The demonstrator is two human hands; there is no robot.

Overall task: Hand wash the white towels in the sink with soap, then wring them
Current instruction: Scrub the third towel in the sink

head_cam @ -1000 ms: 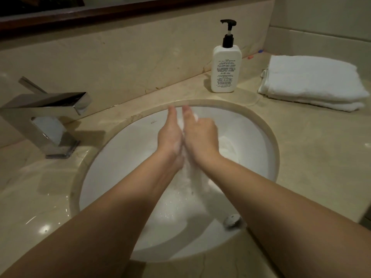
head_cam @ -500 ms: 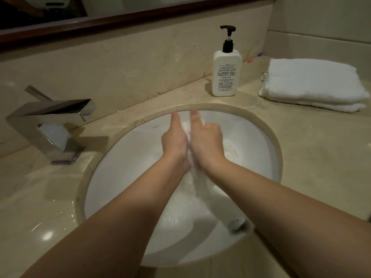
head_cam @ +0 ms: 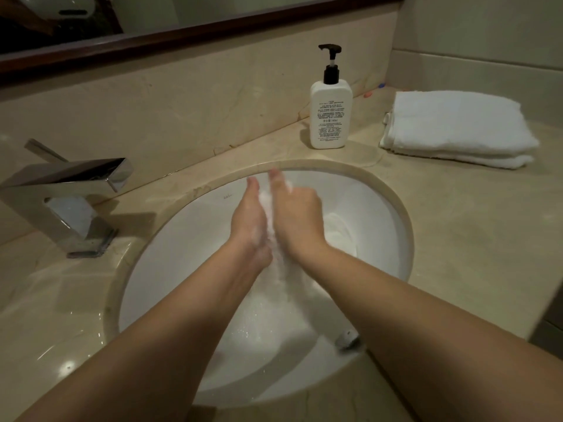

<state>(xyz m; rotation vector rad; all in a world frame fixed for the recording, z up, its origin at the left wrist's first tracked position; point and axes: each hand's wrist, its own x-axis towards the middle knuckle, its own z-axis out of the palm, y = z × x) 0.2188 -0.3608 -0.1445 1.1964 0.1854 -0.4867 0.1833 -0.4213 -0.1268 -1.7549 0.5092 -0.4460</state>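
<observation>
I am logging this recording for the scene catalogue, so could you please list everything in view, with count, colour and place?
wet towel: one, white and soapy, pressed between the two hands over the sink bowl
folded towels: one stack, white, on the counter at far right; count of towels in it unclear
soap bottle: one, white with a black pump, upright on the counter behind the sink
sink: one, white round bowl set under the counter
drain stopper: one, metal, at the near right of the bowl
faucet: one, chrome, square, left of the sink
counter: beige stone, around the sink
mirror frame: dark wood, along the top
left hand: one, on the towel's left side
right hand: one, on the towel's right side
</observation>
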